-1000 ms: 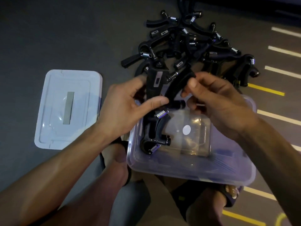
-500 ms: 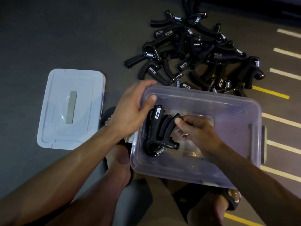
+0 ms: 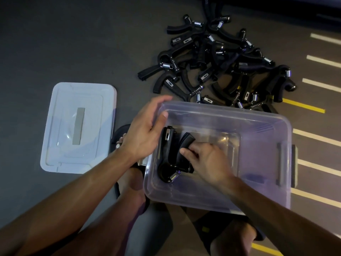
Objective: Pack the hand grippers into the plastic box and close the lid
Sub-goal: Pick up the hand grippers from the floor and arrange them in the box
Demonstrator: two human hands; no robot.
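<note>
Nearest the camera, 2 bare legs and sandalled feet [image 3: 129, 145] are seen on the dark floor [image 3: 55, 43], with the clear plastic box [image 3: 284, 163] set just ahead of them. Inside the box, against its left wall, black hand grippers [image 3: 168, 154] are laid on the bottom; at least 1 is clearly seen, and a second seems to be nested with it, though that cannot be settled. Their long axis is run near to far, with the spring end toward the person and the handles pointing away. The right hand [image 3: 206, 159] is lowered into the box, and its fingertips [image 3: 184, 150] are pressed on the right handle; whether the grip is closed round the handle or only laid against it cannot be told. The left hand [image 3: 145, 130] is held at the box's left rim, its thumb hooked over the edge and its fingers spread along the outside, so the box is steadied rather than clamped.

To the left, well apart from the box, the lid [image 3: 77, 126] is laid flat on the floor. Beyond the far wall, the pile of hand grippers [image 3: 221, 67] is still unpacked. It is judged that the pile lies straight ahead of both hands, the left hand being the nearer and freer for the next reach. Painted lines [image 3: 313, 139] are seen at the right.
</note>
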